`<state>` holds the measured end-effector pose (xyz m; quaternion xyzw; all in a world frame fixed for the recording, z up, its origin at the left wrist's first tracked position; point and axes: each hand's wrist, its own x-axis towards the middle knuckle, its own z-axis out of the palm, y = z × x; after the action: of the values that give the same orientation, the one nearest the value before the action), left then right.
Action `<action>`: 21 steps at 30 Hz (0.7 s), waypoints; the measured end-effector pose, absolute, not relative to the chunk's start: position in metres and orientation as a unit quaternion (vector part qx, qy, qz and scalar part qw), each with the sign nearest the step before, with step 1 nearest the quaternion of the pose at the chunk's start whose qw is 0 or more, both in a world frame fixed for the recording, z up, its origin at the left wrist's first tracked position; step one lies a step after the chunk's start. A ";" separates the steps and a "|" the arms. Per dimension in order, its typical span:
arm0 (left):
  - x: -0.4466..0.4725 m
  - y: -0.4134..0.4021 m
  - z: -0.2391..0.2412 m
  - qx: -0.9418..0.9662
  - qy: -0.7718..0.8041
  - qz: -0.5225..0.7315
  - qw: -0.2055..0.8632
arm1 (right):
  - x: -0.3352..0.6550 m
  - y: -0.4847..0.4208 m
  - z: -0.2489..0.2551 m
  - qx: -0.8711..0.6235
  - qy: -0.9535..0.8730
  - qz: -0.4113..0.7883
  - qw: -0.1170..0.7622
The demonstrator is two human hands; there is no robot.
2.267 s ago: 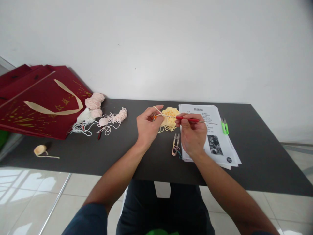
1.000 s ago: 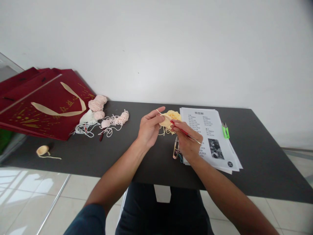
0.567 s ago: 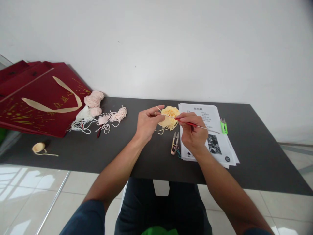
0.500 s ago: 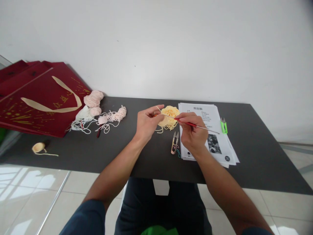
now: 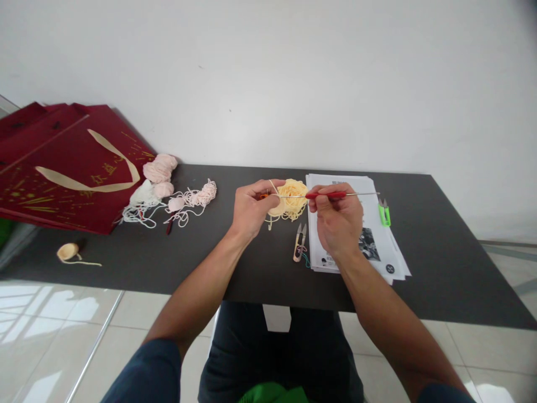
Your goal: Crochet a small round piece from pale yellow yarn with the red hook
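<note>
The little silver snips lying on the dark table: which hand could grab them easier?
Probably the right hand. The small silver thread snips lie just beside it, though it holds the red-handled crochet hook. The left hand sits farther off, pinching pale yellow yarn.

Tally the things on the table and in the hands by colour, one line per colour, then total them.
Yellow: 1, yarn bundle
Pink: 1, pile of yarn balls
Cream: 1, small crocheted cup
Red: 2, crochet hook, gift bags
Green: 1, snips
Gold: 1, thread snips
White: 1, paper stack
Total: 8
</note>
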<state>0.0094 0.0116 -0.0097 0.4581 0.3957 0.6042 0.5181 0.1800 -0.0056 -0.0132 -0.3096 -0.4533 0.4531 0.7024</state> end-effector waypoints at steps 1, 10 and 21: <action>0.011 0.011 -0.009 0.453 0.393 0.605 0.524 | 0.180 -0.005 -0.012 -0.305 -0.439 0.475 0.699; 0.019 0.007 -0.009 0.427 0.390 0.620 0.530 | 0.165 -0.008 -0.016 -0.320 -0.324 0.576 0.679; 0.014 0.007 -0.010 0.487 0.410 0.627 0.450 | 0.160 -0.010 -0.013 -0.346 -0.338 0.547 0.683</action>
<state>0.0139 0.0072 -0.0098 0.4867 0.4097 0.6270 0.4496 0.1604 -0.0097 -0.0128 -0.3463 -0.3378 0.5468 0.6834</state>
